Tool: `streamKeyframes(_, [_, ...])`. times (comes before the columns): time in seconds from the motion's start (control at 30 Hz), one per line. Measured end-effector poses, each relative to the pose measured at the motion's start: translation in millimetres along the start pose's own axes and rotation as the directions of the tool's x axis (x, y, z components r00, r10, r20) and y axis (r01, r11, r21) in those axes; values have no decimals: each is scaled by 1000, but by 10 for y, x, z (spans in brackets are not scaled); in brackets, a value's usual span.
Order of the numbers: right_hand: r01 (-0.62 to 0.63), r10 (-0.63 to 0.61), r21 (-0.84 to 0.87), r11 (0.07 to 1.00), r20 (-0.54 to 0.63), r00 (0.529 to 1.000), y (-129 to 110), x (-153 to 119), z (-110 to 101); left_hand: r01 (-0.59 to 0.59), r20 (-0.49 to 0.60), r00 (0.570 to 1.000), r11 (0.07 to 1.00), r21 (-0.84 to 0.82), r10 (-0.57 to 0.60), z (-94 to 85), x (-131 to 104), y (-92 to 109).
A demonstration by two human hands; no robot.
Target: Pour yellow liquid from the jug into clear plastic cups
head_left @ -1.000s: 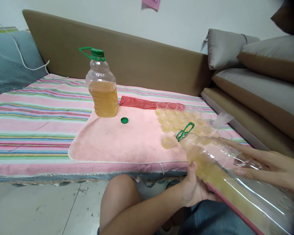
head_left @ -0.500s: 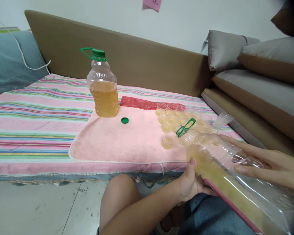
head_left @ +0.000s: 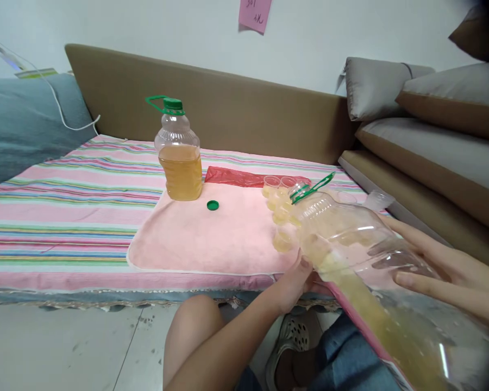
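Observation:
A large clear bottle [head_left: 350, 239] with yellowish liquid and a green handle ring lies tilted at the right, its uncapped mouth raised towards the upper left. My left hand [head_left: 295, 282] supports it from below near the neck, fingers partly hidden. Around the bottle's far side wraps my right hand [head_left: 444, 271]. Small clear cups [head_left: 282, 213] of pale yellow liquid stand in rows behind the neck, and one cup [head_left: 283, 240] sits nearer the front. A capped bottle [head_left: 182, 174] of amber liquid stands upright at the left. A green cap [head_left: 212, 205] lies on the pink cloth [head_left: 204, 239].
A red plastic bag [head_left: 236, 176] lies behind the cups. Stacked clear cups [head_left: 378, 200] lie on their side at the right. Grey and brown cushions [head_left: 436, 146] are piled at the right, beside a brown backboard [head_left: 212, 103]. My knees are below the bed edge.
The held bottle's neck has risen and tipped further up, now covering more cups. My left hand has shifted slightly left and up. The view has also shifted a little.

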State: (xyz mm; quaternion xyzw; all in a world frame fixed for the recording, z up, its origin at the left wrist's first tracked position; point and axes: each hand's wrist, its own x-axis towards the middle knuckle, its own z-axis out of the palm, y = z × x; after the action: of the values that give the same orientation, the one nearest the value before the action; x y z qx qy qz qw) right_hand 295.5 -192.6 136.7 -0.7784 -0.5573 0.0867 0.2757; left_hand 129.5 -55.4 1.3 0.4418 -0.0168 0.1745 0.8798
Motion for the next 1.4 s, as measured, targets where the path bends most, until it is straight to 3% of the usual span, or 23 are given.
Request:
streamKeyframes(0.1, [37, -39, 69, 997, 32, 999, -59, 25, 100, -33, -46, 998, 999, 35, 35, -61, -116, 150])
streamKeyframes(0.2, [132, -122, 181, 975, -66, 990, -195, 55, 256, -156, -158, 971, 974, 163, 182, -122, -233, 337])
streamKeyframes(0.3, [195, -165, 389, 900, -110, 980, -375, 116, 481, -290, -259, 893, 911, 293, 368, -204, -351, 548])
streamKeyframes(0.4, [217, -179, 645, 733, -124, 976, -583, 240, 766, -330, -378, 804, 873, 358, 459, -321, -480, 757])
streamKeyframes(0.47, [245, -200, 748, 617, -152, 968, -733, 361, 979, -363, -471, 693, 829, 427, 546, -407, -578, 891])
streamKeyframes(0.53, [274, -222, 806, 524, -182, 958, -882, 508, 1198, -394, -547, 539, 766, 508, 640, -486, -685, 1026])
streamKeyframes(0.6, [291, -239, 848, 443, -201, 950, -1021, 670, 1418, -431, -581, 381, 694, 577, 719, -550, -801, 1162])
streamKeyframes(0.67, [293, -255, 879, 375, -206, 945, -1144, 840, 1636, -453, -581, 256, 627, 634, 773, -598, -922, 1285])
streamKeyframes(0.77, [319, -268, 896, 309, -240, 933, -1296, 1089, 1962, -449, -539, 117, 528, 721, 834, -652, -1095, 1415])
streamKeyframes(0.9, [386, -294, 884, 264, -308, 905, -1474, 1387, 2383, -401, -489, -12, 444, 801, 872, -704, -1268, 1470])
streamKeyframes(1.0, [429, -331, 873, 231, -344, 879, -1607, 1573, 2635, -359, -458, -45, 414, 837, 888, -735, -1341, 1473])
streamKeyframes(1.23, [446, -374, 870, 210, -349, 859, -1808, 1825, 2958, -325, -451, -34, 417, 849, 892, -692, -1384, 1472])
streamKeyframes(1.3, [438, -378, 871, 222, -337, 862, -1816, 1832, 3031, -321, -429, 4, 408, 855, 903, -659, -1393, 1451])
streamKeyframes(1.4, [421, -379, 873, 246, -313, 871, -1796, 1810, 3117, -345, -375, 107, 388, 855, 921, -625, -1399, 1391])
